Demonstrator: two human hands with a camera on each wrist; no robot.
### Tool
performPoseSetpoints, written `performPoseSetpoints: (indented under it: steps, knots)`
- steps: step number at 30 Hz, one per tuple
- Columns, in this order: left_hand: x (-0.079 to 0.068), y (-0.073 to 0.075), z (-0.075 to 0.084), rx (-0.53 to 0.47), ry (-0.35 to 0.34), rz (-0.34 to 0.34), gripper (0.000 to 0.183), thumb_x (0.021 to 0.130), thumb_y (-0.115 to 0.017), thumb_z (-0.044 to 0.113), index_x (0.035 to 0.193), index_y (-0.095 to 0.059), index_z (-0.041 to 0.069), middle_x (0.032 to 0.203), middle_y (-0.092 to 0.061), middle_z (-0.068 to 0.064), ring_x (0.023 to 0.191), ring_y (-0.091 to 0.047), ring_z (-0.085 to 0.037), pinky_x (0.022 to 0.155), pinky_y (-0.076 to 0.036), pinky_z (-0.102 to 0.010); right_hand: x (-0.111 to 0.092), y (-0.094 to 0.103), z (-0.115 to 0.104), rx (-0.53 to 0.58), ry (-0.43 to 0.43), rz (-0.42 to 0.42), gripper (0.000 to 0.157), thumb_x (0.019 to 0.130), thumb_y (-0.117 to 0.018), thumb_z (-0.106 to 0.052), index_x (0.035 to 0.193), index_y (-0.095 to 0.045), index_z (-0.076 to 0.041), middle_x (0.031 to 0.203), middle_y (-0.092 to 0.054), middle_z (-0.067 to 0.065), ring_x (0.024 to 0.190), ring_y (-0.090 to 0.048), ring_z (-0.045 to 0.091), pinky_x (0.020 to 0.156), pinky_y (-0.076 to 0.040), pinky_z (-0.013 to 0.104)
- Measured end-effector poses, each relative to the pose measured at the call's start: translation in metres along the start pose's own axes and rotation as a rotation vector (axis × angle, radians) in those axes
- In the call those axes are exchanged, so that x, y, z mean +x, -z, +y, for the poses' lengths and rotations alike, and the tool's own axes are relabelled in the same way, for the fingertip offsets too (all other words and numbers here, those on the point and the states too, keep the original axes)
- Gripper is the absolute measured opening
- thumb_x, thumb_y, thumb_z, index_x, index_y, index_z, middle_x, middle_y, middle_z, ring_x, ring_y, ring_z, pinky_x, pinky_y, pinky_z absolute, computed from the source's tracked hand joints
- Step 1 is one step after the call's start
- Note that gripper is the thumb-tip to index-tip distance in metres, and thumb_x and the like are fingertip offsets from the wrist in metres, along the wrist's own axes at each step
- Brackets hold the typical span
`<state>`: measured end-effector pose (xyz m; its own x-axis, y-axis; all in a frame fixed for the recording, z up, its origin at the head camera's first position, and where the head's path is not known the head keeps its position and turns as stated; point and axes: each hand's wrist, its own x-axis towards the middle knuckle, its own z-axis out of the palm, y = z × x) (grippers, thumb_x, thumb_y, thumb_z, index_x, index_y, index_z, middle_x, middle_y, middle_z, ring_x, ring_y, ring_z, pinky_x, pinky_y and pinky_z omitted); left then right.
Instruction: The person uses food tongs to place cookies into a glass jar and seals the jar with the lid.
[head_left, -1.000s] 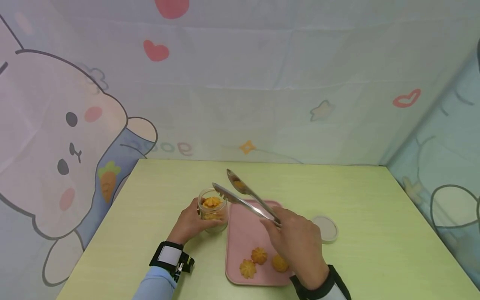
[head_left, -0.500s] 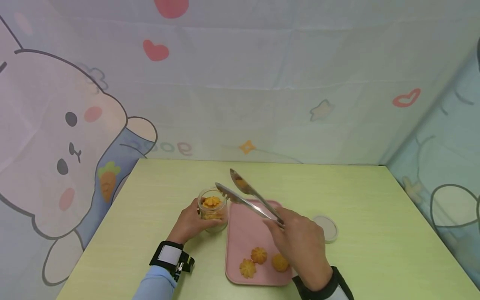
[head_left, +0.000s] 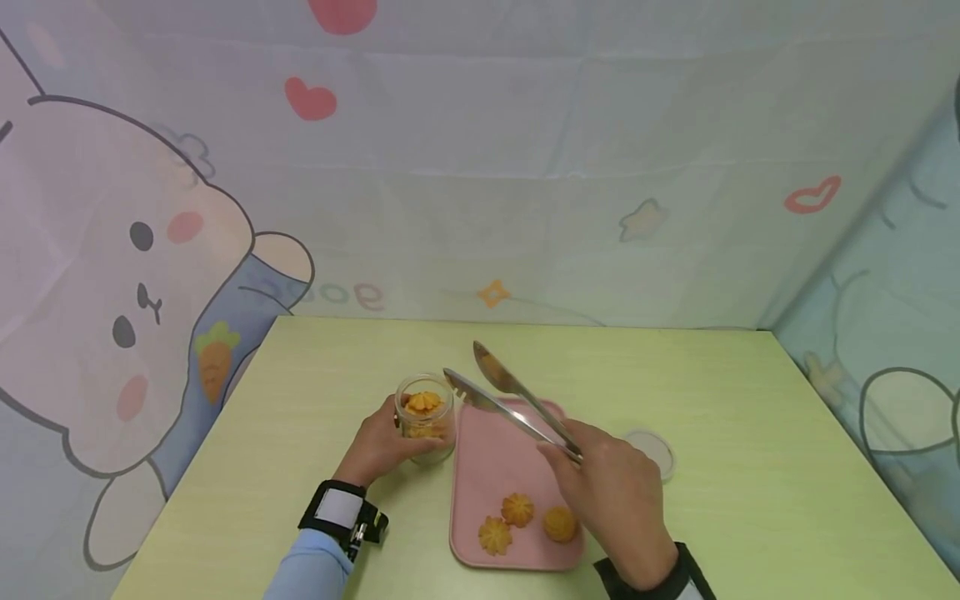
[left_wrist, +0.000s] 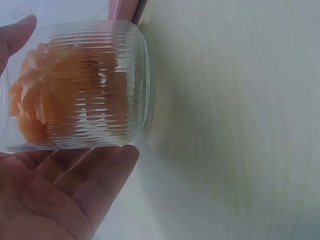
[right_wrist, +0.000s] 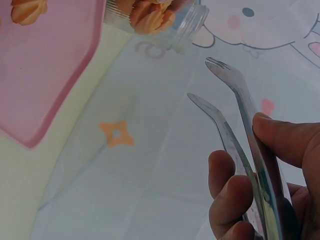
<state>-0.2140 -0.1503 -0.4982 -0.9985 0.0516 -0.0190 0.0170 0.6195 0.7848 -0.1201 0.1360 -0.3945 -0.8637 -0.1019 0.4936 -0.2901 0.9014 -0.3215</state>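
A clear glass jar (head_left: 442, 433) with ribbed sides stands left of the pink tray, and my left hand (head_left: 378, 446) grips it, thumb on the near side. Piped golden cookies (head_left: 424, 403) fill much of it; the left wrist view shows them through the ribbed glass (left_wrist: 100, 85). My right hand (head_left: 617, 492) holds metal tongs (head_left: 525, 400) above the tray, thumb on one arm and fingers curled on the other. Their tips are spread with nothing between them, just right of the jar's mouth, as the tongs (right_wrist: 245, 110) also show in the right wrist view.
On the near part of the pink tray (head_left: 487, 458) lie three cookies (head_left: 517, 510). A round whitish lid (head_left: 655, 448) rests on the table (head_left: 750, 467) to its right, partly behind my right hand. A printed cloth (head_left: 525, 167) hangs behind the table.
My right hand and the tongs have drifted to the right, so the tips moved away from the jar's mouth. My left hand and the jar have stayed in place.
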Motion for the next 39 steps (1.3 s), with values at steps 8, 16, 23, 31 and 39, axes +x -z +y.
performPoseSetpoints:
  steps: [8, 16, 23, 31, 39]
  knots:
    - [0.001, 0.001, 0.002, 0.005, -0.006, 0.002, 0.104, 0.062, -0.082, 0.055, 0.141, -0.037, 0.004, 0.13, -0.054, -0.015, 0.114, -0.05, -0.028, 0.088, -0.043, -0.048, -0.003, 0.001, 0.003, -0.014, -0.035, -0.043, 0.025, 0.078, -0.076, -0.035, 0.084, -0.067, -0.012, 0.057, -0.054, -0.005, 0.044, -0.039, 0.01, 0.038, -0.029, 0.024]
    - [0.002, 0.001, 0.002, 0.008, 0.003, 0.0, 0.102, 0.062, -0.082, 0.053, 0.14, -0.037, 0.005, 0.129, -0.054, -0.014, 0.115, -0.05, -0.027, 0.089, -0.043, -0.047, -0.008, 0.0, 0.009, -0.023, -0.063, -0.063, 0.024, 0.078, -0.076, -0.035, 0.085, -0.067, -0.014, 0.058, -0.055, -0.005, 0.047, -0.041, 0.011, 0.04, -0.03, 0.025]
    - [-0.001, 0.002, 0.004, 0.003, 0.01, 0.0, 0.102, 0.064, -0.082, 0.051, 0.141, -0.036, 0.004, 0.13, -0.054, -0.016, 0.115, -0.05, -0.028, 0.089, -0.043, -0.048, -0.013, 0.001, 0.014, -0.016, -0.103, -0.107, 0.028, 0.079, -0.074, -0.037, 0.095, -0.071, -0.015, 0.061, -0.06, -0.003, 0.049, -0.046, 0.011, 0.041, -0.033, 0.027]
    - [-0.002, 0.001, 0.004, -0.003, 0.015, -0.004, 0.102, 0.064, -0.082, 0.051, 0.141, -0.036, 0.004, 0.13, -0.054, -0.015, 0.115, -0.05, -0.028, 0.089, -0.043, -0.049, -0.021, 0.001, 0.02, -0.021, -0.152, -0.166, 0.029, 0.081, -0.073, -0.04, 0.099, -0.071, -0.017, 0.063, -0.061, -0.003, 0.049, -0.046, 0.012, 0.042, -0.034, 0.028]
    - [-0.001, 0.001, 0.004, 0.011, 0.023, -0.004, 0.102, 0.064, -0.082, 0.051, 0.141, -0.036, 0.003, 0.131, -0.053, -0.016, 0.115, -0.049, -0.028, 0.09, -0.043, -0.048, -0.031, 0.001, 0.028, -0.016, -0.183, -0.211, 0.029, 0.082, -0.071, -0.043, 0.099, -0.07, -0.019, 0.062, -0.058, -0.006, 0.049, -0.044, 0.013, 0.042, -0.033, 0.029]
